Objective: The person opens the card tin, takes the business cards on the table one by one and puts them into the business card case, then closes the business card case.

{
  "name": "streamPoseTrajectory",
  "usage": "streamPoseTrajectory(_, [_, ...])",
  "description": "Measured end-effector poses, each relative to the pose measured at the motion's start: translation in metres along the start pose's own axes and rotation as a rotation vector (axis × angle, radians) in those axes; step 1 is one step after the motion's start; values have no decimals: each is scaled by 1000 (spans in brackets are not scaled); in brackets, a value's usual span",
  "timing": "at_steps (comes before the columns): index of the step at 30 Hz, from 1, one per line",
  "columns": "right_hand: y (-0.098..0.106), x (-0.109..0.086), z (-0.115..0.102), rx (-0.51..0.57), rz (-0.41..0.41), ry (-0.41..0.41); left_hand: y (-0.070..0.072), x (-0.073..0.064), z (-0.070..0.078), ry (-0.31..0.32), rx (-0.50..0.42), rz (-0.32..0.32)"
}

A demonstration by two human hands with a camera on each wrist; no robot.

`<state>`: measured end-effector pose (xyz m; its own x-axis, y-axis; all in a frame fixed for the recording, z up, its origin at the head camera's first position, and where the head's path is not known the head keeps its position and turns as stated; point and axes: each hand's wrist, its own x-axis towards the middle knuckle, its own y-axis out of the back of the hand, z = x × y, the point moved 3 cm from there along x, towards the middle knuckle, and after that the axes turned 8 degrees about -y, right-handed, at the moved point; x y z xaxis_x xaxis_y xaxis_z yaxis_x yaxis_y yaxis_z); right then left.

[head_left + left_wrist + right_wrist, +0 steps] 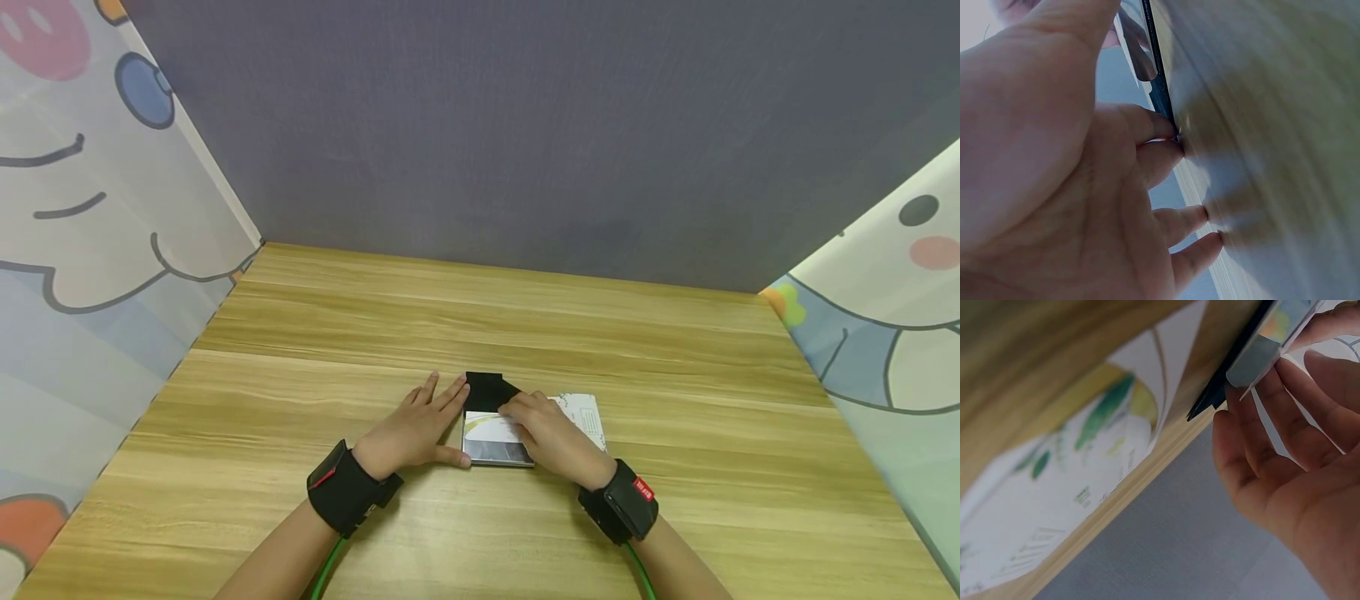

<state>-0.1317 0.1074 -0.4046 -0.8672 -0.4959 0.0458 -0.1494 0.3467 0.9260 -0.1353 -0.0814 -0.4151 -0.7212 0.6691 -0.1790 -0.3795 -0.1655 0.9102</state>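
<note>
A card case with a black flap [483, 392] and a shiny silver tray [498, 454] lies flat on the table. Across the tray is a white card [489, 427] with a yellow curve. My left hand [420, 425] is spread flat along the case's left side, thumb at the near corner and fingertips by the flap; in the left wrist view its straight fingers [1160, 156] touch the case edge and tabletop. My right hand [551, 433] reaches over the case from the right. Its fingers and thumb pinch the card [1257, 359], hiding part of it.
White printed cards [585, 414] with green leaf drawings lie on the wooden table [712, 500], partly under the right hand. A grey panel [510, 142] stands behind the table, and cartoon-printed curtains [112, 250] hang at both sides.
</note>
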Motion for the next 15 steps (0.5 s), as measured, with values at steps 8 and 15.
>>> streamPoseTrajectory(8, [1, -2, -1, -18, -6, 40, 0, 0, 0, -5, 1, 8])
streamPoseTrajectory(15, [1, -3, -1, -13, -18, 33, 1, -1, 1, -11, 7, 13])
